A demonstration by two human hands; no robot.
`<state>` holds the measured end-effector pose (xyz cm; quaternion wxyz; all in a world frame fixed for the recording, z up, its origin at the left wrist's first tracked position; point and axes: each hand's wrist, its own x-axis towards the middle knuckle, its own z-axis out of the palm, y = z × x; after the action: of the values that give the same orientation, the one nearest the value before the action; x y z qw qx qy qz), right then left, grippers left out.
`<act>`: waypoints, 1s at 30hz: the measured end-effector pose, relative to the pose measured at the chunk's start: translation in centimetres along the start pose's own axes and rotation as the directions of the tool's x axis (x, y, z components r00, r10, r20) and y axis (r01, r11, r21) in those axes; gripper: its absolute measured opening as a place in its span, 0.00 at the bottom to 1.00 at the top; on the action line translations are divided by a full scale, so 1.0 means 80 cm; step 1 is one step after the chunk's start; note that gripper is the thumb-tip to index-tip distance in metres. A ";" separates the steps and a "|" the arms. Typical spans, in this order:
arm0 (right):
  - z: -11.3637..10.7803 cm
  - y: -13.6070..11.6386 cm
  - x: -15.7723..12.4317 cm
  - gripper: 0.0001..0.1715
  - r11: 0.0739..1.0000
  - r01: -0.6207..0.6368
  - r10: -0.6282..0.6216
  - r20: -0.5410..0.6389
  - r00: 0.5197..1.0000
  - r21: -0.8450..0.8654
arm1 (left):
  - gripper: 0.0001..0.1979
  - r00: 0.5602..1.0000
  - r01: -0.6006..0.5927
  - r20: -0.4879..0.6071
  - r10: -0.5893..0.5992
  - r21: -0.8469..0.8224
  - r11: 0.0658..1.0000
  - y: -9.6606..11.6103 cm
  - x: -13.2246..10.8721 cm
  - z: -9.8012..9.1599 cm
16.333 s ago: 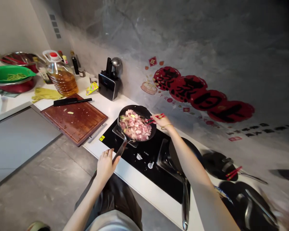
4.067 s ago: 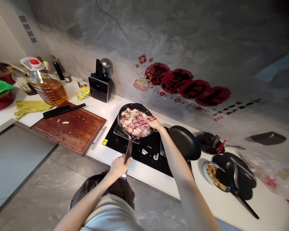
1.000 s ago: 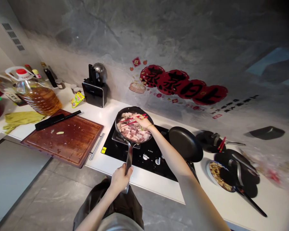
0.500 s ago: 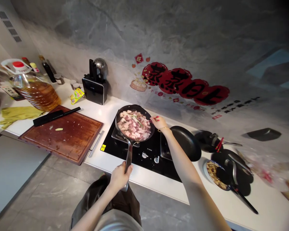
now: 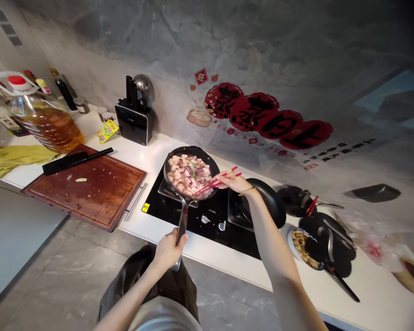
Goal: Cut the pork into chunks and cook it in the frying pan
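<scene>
My left hand (image 5: 169,249) is wrapped round the metal handle of a dark frying pan (image 5: 212,162), which sits over the left burner of the black cooktop (image 5: 193,221). Diced pinkish meat (image 5: 186,177) fills the pan, with a few green strips on top. Between the fingers of my right hand (image 5: 235,182) is a pair of red chopsticks (image 5: 210,186). Their tips reach into the meat at the pan's near right side. Some of the pan's right rim is hidden behind that hand.
A second black pan (image 5: 267,202) stands on the right burner. Further right are a bowl of brown pieces (image 5: 303,246) and black utensils. At left, a cleaver (image 5: 65,163) lies across a wooden cutting board (image 5: 100,195), near a large oil jug (image 5: 51,122) and a knife block (image 5: 134,123).
My right hand has drawn back to the right and turned, so the chopsticks now show at a lower slant, tips nearer me. My left hand keeps its hold on the pan handle.
</scene>
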<state>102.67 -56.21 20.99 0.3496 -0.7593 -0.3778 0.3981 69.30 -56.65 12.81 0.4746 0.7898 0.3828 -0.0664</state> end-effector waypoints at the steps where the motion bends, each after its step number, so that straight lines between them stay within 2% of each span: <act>1: 0.004 0.000 0.001 0.19 0.999 -0.026 0.028 0.047 0.999 -0.034 | 0.20 1.000 0.004 0.002 -0.004 -0.002 1.000 0.000 0.000 0.000; 3: 0.015 0.002 0.008 0.17 0.994 -0.054 0.061 0.073 0.995 -0.097 | 0.21 1.000 0.008 0.000 -0.008 -0.005 1.000 0.000 0.000 0.001; 5: 0.025 0.008 0.023 0.15 0.993 -0.046 0.050 0.038 0.998 -0.105 | 0.20 1.000 0.005 -0.008 -0.005 -0.006 1.000 0.000 0.000 0.002; 9: 0.033 0.012 0.059 0.15 0.998 0.064 -0.065 -0.089 0.994 -0.020 | 0.20 1.000 0.002 -0.009 -0.002 -0.010 1.000 -0.002 0.000 0.002; 13: 0.021 0.001 0.090 0.17 0.974 0.226 -0.223 -0.225 0.949 -0.014 | 0.20 1.000 0.010 -0.005 -0.010 -0.015 1.000 -0.001 -0.001 0.001; 18: 0.021 -0.010 0.122 0.20 0.956 0.293 -0.269 -0.396 0.878 -0.002 | 0.20 1.000 0.008 -0.006 -0.008 -0.032 0.999 0.000 -0.001 0.000; 20: 0.035 -0.011 0.132 0.21 0.948 0.318 -0.286 -0.437 0.853 0.000 | 0.20 1.000 0.009 -0.008 -0.009 -0.044 0.999 -0.001 -0.001 0.001; 24: 0.080 -0.014 0.150 0.18 0.925 0.372 -0.362 -0.454 0.814 -0.071 | 0.19 1.000 0.008 -0.013 -0.008 -0.047 0.999 -0.002 0.000 0.004; 27: 0.111 -0.020 0.164 0.17 0.952 0.289 -0.301 -0.468 0.831 -0.099 | 0.19 1.000 0.006 -0.014 -0.006 -0.037 0.999 -0.002 0.001 0.004; 30: 0.126 -0.028 0.177 0.18 0.981 0.165 -0.193 -0.511 0.838 -0.099 | 0.19 1.000 -0.005 -0.021 0.004 -0.041 0.999 -0.001 0.001 0.004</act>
<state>98.86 -40.82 13.58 0.4543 -0.8084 -0.3492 0.1350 69.35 -56.86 12.54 0.4869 0.7813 0.3874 -0.0490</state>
